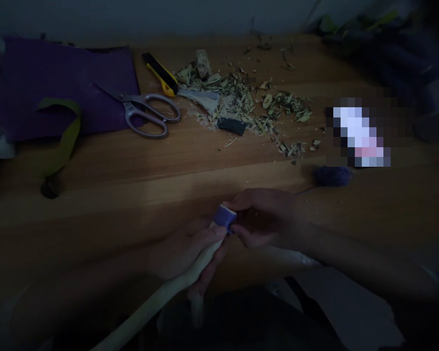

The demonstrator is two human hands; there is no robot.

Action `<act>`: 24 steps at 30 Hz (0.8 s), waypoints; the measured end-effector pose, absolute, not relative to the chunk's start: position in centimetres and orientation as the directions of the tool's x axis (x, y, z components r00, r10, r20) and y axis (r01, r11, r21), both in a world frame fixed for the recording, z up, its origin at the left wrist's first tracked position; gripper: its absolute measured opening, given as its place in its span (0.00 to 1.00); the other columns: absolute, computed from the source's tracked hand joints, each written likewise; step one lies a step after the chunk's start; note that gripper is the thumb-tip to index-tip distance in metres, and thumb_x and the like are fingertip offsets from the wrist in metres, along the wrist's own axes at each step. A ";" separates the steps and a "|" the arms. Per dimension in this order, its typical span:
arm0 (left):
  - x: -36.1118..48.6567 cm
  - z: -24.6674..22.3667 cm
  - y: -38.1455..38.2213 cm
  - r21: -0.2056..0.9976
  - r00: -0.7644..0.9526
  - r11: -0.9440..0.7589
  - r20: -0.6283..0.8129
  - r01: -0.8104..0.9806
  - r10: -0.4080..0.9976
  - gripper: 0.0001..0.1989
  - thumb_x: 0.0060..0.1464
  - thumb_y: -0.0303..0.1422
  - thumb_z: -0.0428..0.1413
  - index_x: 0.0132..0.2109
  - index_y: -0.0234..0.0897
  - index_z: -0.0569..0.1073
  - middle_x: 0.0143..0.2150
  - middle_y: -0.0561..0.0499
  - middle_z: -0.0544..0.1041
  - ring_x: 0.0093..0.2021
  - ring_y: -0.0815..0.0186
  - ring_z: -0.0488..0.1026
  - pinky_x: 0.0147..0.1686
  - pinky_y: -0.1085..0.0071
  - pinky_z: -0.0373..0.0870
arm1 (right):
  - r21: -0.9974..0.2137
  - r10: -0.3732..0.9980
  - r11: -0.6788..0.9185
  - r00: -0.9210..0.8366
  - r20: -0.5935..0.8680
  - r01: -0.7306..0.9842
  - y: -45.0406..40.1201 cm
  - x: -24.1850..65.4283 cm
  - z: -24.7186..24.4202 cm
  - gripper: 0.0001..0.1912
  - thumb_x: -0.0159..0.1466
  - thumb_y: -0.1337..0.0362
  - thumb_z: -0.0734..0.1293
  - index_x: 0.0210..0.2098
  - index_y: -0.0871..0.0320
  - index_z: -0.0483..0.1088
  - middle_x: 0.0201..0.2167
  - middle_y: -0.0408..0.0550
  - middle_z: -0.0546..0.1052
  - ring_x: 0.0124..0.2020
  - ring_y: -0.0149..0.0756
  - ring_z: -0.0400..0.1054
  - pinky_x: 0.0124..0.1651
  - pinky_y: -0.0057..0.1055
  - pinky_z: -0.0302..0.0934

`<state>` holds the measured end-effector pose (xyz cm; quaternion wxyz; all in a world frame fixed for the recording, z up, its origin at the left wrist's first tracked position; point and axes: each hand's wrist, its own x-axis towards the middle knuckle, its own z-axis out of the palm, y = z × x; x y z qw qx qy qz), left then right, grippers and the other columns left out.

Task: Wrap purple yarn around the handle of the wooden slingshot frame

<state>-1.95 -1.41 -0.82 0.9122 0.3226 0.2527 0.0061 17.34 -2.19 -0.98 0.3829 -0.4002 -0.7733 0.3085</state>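
A pale peeled stick (161, 297) slants up from the bottom edge, its upper end wrapped in blue-purple yarn (224, 216). My left hand (190, 246) is closed around the stick just below the wrapping, the thumb pressed at the yarn's lower edge. On the other side, my right hand (265, 217) has its fingers bent at the wrapped end, thumb and finger touching or very near the yarn; what lies between them is too dark to make out. A ball of purple yarn (332, 176) rests on the wooden table, a strand running from it toward my right hand.
Scissors (149, 114) lie partly on a purple sheet (66, 87) beside a green strip (68, 141). Behind are a yellow-black cutter (161, 74), scattered shavings (237, 95) and a small dark block (231, 126). A pixelated bright object (360, 134) lies right; dark leafy material (373, 34) sits behind.
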 end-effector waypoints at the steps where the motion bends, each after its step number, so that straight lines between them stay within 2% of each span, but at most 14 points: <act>1: -2.0 -0.8 -1.4 0.596 0.870 0.788 -0.461 0.157 0.175 0.20 0.56 0.48 0.43 0.26 0.37 0.61 0.12 0.56 0.64 0.09 0.72 0.60 0.09 0.79 0.55 | -0.773 0.851 0.499 -0.392 0.350 0.392 -2.2 17.3 -0.9 0.11 0.53 0.64 0.67 0.36 0.57 0.68 0.27 0.44 0.77 0.26 0.29 0.71 0.25 0.23 0.64; 10: -1.9 -0.7 -1.4 0.599 0.866 0.785 -0.466 0.157 0.183 0.21 0.57 0.48 0.41 0.26 0.36 0.61 0.12 0.57 0.65 0.09 0.73 0.60 0.11 0.78 0.57 | -0.681 0.795 0.590 -0.457 0.399 0.433 -1.9 17.3 -0.5 0.09 0.55 0.67 0.65 0.37 0.58 0.67 0.26 0.44 0.77 0.25 0.29 0.71 0.26 0.23 0.65; 16: -1.9 -0.8 -1.5 0.609 0.850 0.775 -0.489 0.172 0.195 0.21 0.56 0.50 0.41 0.27 0.37 0.61 0.11 0.57 0.65 0.09 0.72 0.60 0.09 0.79 0.55 | -0.737 0.829 0.532 -0.435 0.353 0.417 -2.0 17.4 -1.2 0.12 0.54 0.61 0.67 0.37 0.57 0.67 0.28 0.43 0.76 0.27 0.29 0.71 0.28 0.24 0.65; 20: -1.8 -0.9 -1.5 0.613 0.861 0.772 -0.473 0.168 0.188 0.21 0.56 0.49 0.41 0.27 0.37 0.61 0.11 0.57 0.65 0.09 0.73 0.60 0.11 0.78 0.57 | -0.740 0.850 0.492 -0.436 0.295 0.458 -2.2 17.5 -1.1 0.10 0.54 0.63 0.66 0.37 0.56 0.67 0.27 0.42 0.76 0.25 0.28 0.70 0.25 0.24 0.63; 24: -1.8 -0.8 -1.5 0.603 0.860 0.780 -0.476 0.168 0.183 0.21 0.57 0.48 0.40 0.27 0.37 0.61 0.12 0.58 0.65 0.09 0.73 0.60 0.12 0.78 0.58 | -0.742 0.846 0.495 -0.447 0.291 0.452 -2.3 17.5 -0.8 0.11 0.55 0.64 0.65 0.39 0.56 0.67 0.29 0.44 0.76 0.27 0.31 0.71 0.27 0.26 0.64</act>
